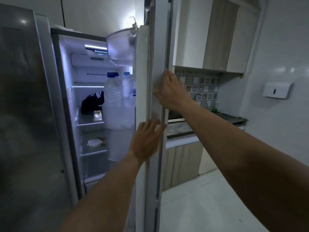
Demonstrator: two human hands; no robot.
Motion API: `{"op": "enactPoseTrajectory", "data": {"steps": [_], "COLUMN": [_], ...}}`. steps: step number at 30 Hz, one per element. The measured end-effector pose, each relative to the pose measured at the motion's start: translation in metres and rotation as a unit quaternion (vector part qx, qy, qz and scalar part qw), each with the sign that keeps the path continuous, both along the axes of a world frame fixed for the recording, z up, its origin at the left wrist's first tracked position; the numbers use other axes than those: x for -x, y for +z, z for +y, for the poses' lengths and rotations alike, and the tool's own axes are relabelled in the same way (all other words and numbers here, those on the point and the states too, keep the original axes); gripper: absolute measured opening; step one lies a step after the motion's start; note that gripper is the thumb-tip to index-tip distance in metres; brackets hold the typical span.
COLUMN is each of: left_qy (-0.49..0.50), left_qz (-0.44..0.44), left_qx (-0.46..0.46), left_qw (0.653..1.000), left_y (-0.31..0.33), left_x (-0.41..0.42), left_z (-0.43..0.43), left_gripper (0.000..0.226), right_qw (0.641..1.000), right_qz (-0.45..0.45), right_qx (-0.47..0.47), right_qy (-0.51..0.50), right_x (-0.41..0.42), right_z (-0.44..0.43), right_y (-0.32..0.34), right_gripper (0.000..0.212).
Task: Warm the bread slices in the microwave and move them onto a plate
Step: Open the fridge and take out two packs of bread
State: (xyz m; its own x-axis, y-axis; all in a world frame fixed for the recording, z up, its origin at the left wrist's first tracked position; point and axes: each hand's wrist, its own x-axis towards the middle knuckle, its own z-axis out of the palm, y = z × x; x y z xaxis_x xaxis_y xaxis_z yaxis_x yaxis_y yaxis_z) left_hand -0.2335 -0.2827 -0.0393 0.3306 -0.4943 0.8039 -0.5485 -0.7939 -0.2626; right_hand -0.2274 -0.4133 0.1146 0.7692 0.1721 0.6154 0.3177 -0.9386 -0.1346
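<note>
The fridge's right door (157,52) stands open, seen edge-on in the middle. My right hand (170,92) grips the door's outer edge with the fingers round the handle side. Lower down, my left hand (147,139) lies flat against the door's inner edge, fingers straight. Inside the lit fridge, a small clear packet that may hold bread (97,116) sits on a glass shelf beside a black bag (92,102). The microwave (174,117) shows only as a sliver behind the door, on the counter. No plate is in view.
Large water bottles (112,91) fill the door's inner rack. The fridge's closed steel left door (25,114) takes up the left side. A counter (180,129) with a sink tap (201,97) runs to the right, with wall cupboards above and white floor below.
</note>
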Motion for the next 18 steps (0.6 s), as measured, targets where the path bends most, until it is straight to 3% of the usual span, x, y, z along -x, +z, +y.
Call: {"op": "enactPoseTrajectory", "data": {"steps": [3, 6, 11, 14, 18], "left_qy": [0.004, 0.05, 0.1, 0.089, 0.04], "left_qz": [-0.001, 0.021, 0.08, 0.095, 0.1], "left_qx": [0.052, 0.095, 0.067, 0.042, 0.042], "left_qw": [0.999, 0.994, 0.989, 0.991, 0.993], "left_y": [0.018, 0.024, 0.017, 0.017, 0.023], "left_x": [-0.006, -0.019, -0.032, -0.032, -0.036], "left_z": [0.001, 0.013, 0.018, 0.001, -0.031], "left_gripper": [0.04, 0.047, 0.055, 0.058, 0.054], "right_qw": [0.997, 0.995, 0.989, 0.992, 0.994], "right_qz": [-0.006, 0.013, 0.044, 0.045, 0.059], "right_qx": [-0.069, -0.094, -0.139, -0.105, 0.01], "right_qy": [0.037, 0.029, -0.021, -0.061, -0.095], "right_x": [0.012, 0.015, 0.01, 0.007, -0.001], "right_z": [-0.013, -0.023, -0.052, -0.071, -0.084], "right_y": [-0.006, -0.013, -0.025, -0.035, -0.058], "right_gripper": [0.081, 0.084, 0.09, 0.089, 0.072]}}
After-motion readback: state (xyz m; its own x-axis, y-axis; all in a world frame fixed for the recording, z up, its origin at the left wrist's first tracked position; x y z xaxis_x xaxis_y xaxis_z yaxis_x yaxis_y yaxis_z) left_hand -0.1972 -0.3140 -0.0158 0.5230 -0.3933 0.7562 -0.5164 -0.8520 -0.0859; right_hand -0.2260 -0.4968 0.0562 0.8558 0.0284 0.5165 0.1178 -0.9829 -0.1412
